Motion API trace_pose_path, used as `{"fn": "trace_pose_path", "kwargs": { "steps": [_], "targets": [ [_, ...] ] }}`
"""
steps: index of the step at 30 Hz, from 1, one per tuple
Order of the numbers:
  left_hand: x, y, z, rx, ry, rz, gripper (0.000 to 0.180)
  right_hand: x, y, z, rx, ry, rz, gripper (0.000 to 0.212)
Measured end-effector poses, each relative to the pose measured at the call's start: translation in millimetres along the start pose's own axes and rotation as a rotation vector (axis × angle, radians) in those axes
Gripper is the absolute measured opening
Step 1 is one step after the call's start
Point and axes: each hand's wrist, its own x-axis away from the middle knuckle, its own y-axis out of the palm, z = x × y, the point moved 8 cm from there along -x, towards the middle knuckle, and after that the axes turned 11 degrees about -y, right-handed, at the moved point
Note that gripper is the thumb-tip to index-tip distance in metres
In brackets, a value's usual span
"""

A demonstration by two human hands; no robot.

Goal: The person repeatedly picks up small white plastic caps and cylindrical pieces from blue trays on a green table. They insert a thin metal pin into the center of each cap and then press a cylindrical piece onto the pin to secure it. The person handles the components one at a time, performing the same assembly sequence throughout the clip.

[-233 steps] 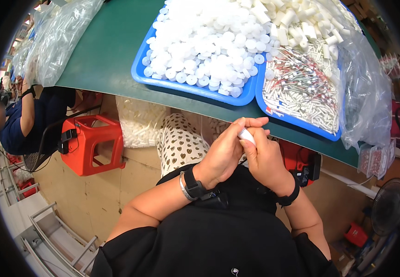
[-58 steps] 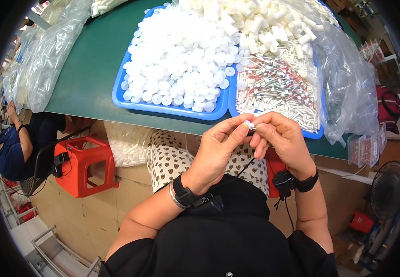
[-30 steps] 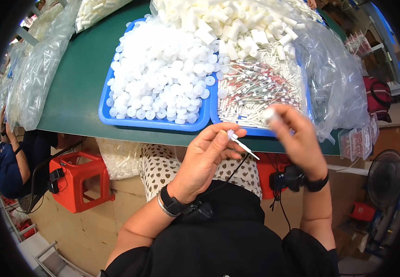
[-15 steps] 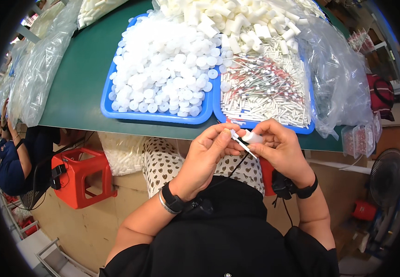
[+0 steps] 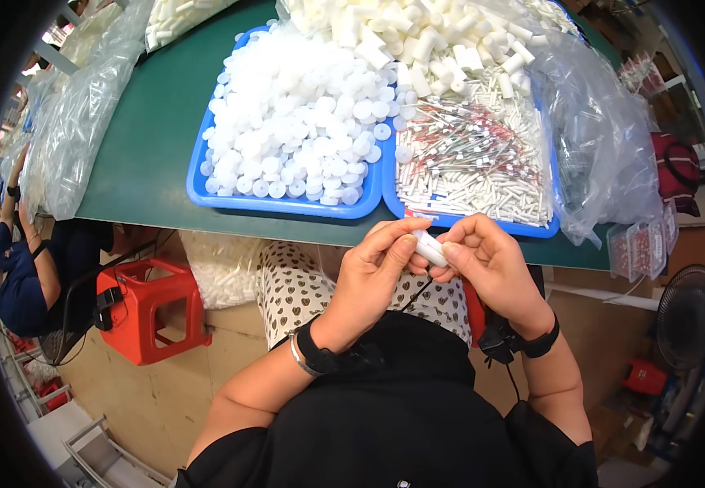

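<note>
Above my lap, just off the table's front edge, my two hands meet at a short white cylinder point(image 5: 430, 249). My left hand point(image 5: 373, 268) pinches its left end between thumb and fingers. On the other end, the thumb and fingers of my right hand point(image 5: 491, 264) are closed. The thin white stick seen earlier no longer shows; whether it is inside the cylinder I cannot tell. Beyond my hands stands a blue tray point(image 5: 287, 208) heaped with white translucent discs point(image 5: 295, 138). Beside it, another blue tray point(image 5: 483, 226) holds thin white sticks point(image 5: 491, 195) and red-and-grey wired pieces point(image 5: 470, 134).
Thick white tubes point(image 5: 442, 49) pile up behind the trays on the green table point(image 5: 141, 154). Clear plastic bags point(image 5: 604, 122) lie at both sides. A red stool point(image 5: 149, 309) stands at left, near another person point(image 5: 23, 268). A fan point(image 5: 688, 313) is at right.
The white cylinder in my right hand has come over the stick and disc piece in my left. My hands have drawn closer together, and the stick has gone from sight.
</note>
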Motion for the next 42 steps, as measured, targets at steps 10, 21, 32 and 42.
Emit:
{"fn": "trace_pose_path", "kwargs": {
  "steps": [10, 21, 32, 42],
  "targets": [
    [-1, 14, -4, 0.130, -0.162, -0.191, 0.041, -4, -52, -49, 0.669, -0.199, -0.017, 0.016],
    [1, 24, -13, 0.333, -0.299, -0.296, 0.015, -30, -239, -42, 1.856, -0.089, 0.302, 0.031],
    [-6, 7, -6, 0.388, -0.252, -0.193, 0.022, 3, -131, -87, 1.092, -0.345, 0.343, 0.024],
    [-5, 10, -2, 0.377, -0.137, -0.149, 0.015, 16, 12, -56, 0.833, -0.587, -0.098, 0.027]
  ]
}}
